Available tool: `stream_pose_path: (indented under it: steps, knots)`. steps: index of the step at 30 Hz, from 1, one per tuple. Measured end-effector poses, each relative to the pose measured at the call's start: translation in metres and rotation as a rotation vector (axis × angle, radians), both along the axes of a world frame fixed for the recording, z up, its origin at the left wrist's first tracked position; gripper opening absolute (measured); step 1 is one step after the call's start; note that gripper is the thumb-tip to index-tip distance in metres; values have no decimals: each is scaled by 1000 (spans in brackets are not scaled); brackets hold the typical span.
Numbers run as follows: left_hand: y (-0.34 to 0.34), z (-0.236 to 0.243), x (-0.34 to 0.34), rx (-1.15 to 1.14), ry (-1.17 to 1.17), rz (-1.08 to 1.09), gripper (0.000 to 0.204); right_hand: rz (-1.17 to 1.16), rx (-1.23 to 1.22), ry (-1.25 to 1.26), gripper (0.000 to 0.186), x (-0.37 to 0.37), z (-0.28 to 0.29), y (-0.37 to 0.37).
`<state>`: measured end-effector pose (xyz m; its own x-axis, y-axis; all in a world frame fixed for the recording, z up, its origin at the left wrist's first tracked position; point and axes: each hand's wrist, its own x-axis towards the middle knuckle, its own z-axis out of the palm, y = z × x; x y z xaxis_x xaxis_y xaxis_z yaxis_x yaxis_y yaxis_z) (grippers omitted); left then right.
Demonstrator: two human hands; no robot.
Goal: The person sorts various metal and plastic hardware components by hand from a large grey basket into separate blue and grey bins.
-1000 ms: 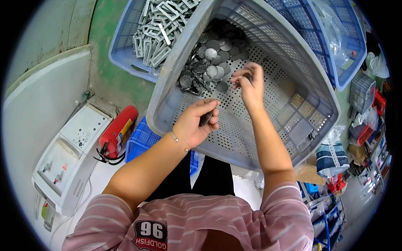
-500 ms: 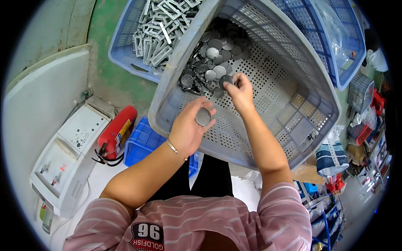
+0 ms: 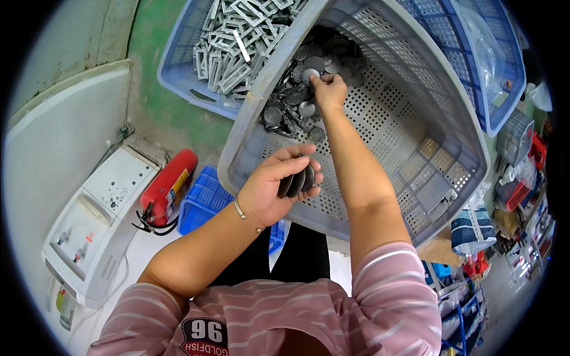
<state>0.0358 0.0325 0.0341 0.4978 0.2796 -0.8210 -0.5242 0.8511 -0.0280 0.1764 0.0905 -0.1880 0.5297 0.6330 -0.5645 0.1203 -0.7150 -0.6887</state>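
Round dark metal discs (image 3: 297,180), several in a stack, rest in my left hand (image 3: 278,183), with the thumb curled over them. That hand is over the near left part of a large grey perforated plastic basket (image 3: 380,169). Farther in, my right hand (image 3: 329,94) pinches a light grey disc (image 3: 308,76) at the edge of a pile of loose discs (image 3: 296,73). Some discs in the pile are smooth and others look patterned. The pile lies along the basket's far left side; my right fingertips are partly hidden by the hand.
A blue basket (image 3: 178,68) of silver rectangular frames (image 3: 237,41) stands at the far left. Another blue basket (image 3: 475,71) with clear plastic bags is at the far right. A red fire extinguisher (image 3: 172,181), white water dispenser (image 3: 98,216) and small blue crate (image 3: 205,199) lie left.
My right hand has moved farther away into the pile, and the dark disc it held is gone from it. My left hand now holds several discs with the thumb closed over them.
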Motion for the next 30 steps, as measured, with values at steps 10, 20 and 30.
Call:
stream_pose_path:
  steps: [10, 20, 30]
  knots:
    - [-7, 5, 0, 20, 5, -27, 16, 514, 189, -49, 35, -14, 24, 19]
    - [-8, 8, -3, 21, 0, -18, 15, 178, 73, 456, 21, 9, 30, -11]
    - [-15, 2, 3, 12, 8, 8, 21, 596, 90, -119, 47, -13, 25, 31]
